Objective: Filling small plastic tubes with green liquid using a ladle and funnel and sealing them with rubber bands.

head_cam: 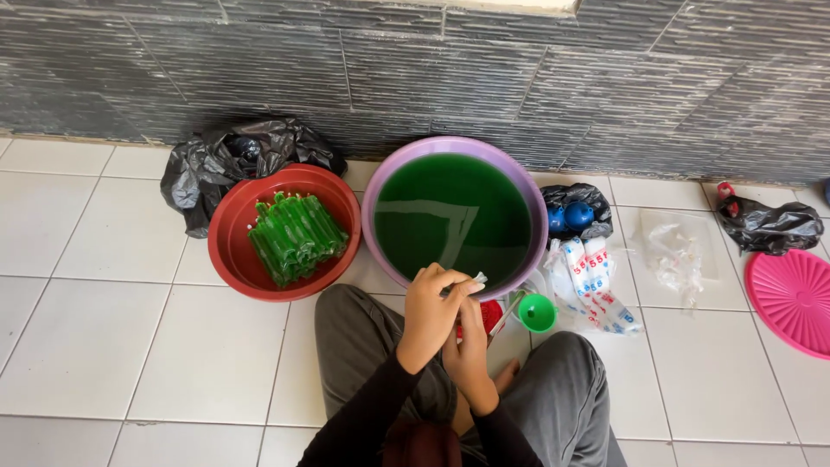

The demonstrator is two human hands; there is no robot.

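We note both hands raised together over the lap, just at the near rim of the purple basin. Left hand: fingers curled, pinching a small clear plastic sleeve at its top. Right hand: pressed against the left from below, fingers closed; whether it also grips the sleeve we cannot tell, since the left hand covers the contact.

The sleeve sits at the fingertips, right above the basin's near edge. The basin holds dark green liquid nearly to the brim and stands on the white tile floor against the grey wall.

Left of it, touching or nearly touching, a red bowl holds a pile of filled green tubes. Behind the bowl lies a crumpled black bag.

Right of the basin: a green funnel just beside the hands, a stack of white packets, a small black bag with two blue round things, loose clear plastic, another black bag, and a pink lid at the floor's right edge.
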